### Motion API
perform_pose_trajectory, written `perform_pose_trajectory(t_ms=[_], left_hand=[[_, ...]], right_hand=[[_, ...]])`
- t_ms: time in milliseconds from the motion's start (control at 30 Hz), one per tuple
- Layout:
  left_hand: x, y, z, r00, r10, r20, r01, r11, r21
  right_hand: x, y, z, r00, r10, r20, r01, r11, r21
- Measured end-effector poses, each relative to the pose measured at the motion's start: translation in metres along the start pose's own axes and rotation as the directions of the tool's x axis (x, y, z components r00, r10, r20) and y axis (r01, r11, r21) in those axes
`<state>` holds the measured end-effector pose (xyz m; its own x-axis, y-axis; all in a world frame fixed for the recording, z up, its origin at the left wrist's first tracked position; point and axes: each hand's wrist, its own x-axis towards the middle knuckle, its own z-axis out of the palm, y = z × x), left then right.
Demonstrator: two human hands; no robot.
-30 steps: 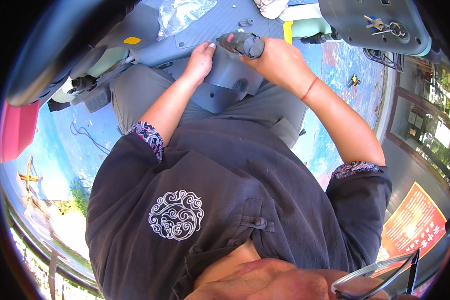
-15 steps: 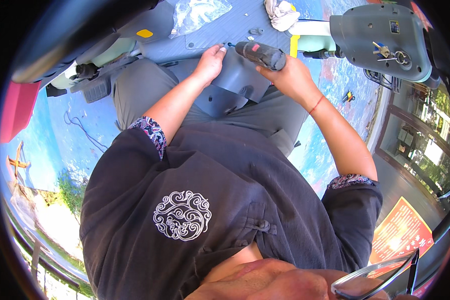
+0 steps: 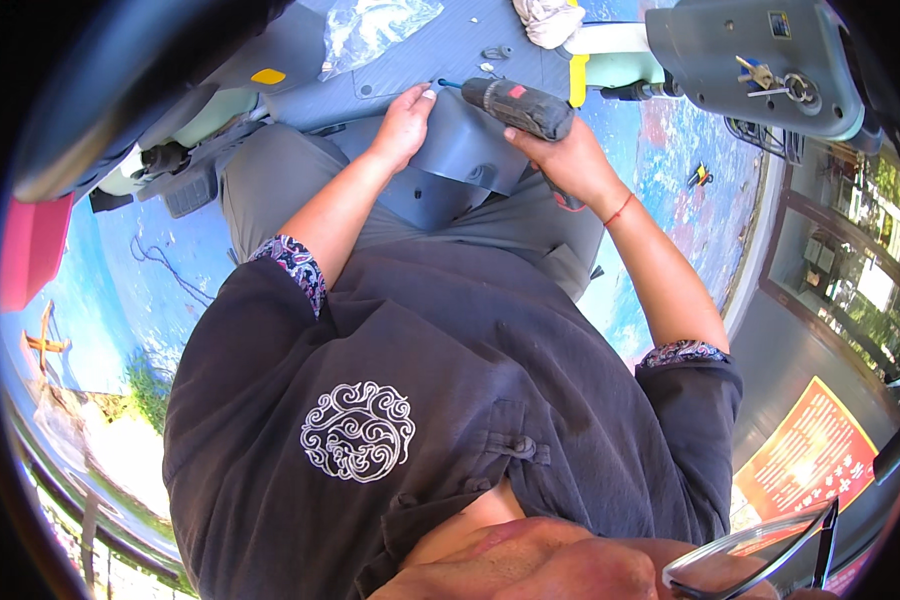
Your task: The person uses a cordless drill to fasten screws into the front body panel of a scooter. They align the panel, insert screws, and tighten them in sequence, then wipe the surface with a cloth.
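My right hand is closed round the grip of a dark cordless drill, held level and pointing left. Its slim blue bit reaches toward the fingertips of my left hand. Those fingers are pinched together right by the bit's tip; whatever they hold is too small to tell. Below both hands, a curved grey plastic panel rests between my legs, against the ribbed grey footboard of a vehicle.
On the footboard lie a clear plastic bag, a small grey part and a bundled white cloth. Keys hang at a grey housing on the right. A pink container stands left; a thin cord lies on the blue floor.
The view has shifted a little, so the surroundings sit further left and up. More of the bit shows between the drill and my left fingers. Both hands keep their grip.
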<state>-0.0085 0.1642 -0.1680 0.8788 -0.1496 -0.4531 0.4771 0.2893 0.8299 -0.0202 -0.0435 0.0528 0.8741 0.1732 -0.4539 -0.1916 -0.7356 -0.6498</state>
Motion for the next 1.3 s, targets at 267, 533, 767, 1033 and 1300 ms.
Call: perform_pose_trajectory(t_ms=[267,533,767,1033,1300], left_hand=[[-0.013,0.018,0.006,0.999,0.022,-0.039,-0.022,1.0,0.005],[-0.006,0.005,0.0,0.998,0.044,-0.034,-0.043,0.999,0.025],[-0.013,0.016,0.004,0.997,0.044,-0.057,-0.039,0.996,0.074],[-0.013,0.019,0.003,0.998,0.046,-0.037,-0.044,0.998,0.04],[-0.011,0.014,0.001,0.999,0.035,-0.023,-0.034,0.998,0.044]], right_hand=[[0.02,-0.007,-0.011,0.994,-0.113,0.005,0.112,0.968,-0.225],[0.017,-0.017,-0.008,1.0,-0.022,0.019,0.028,0.94,-0.341],[0.006,-0.015,-0.008,1.0,-0.001,-0.018,-0.005,0.943,-0.332],[-0.001,-0.008,0.005,0.997,0.032,-0.077,-0.049,0.972,-0.232],[-0.003,0.007,0.015,0.994,0.012,-0.104,-0.013,1.0,-0.006]])
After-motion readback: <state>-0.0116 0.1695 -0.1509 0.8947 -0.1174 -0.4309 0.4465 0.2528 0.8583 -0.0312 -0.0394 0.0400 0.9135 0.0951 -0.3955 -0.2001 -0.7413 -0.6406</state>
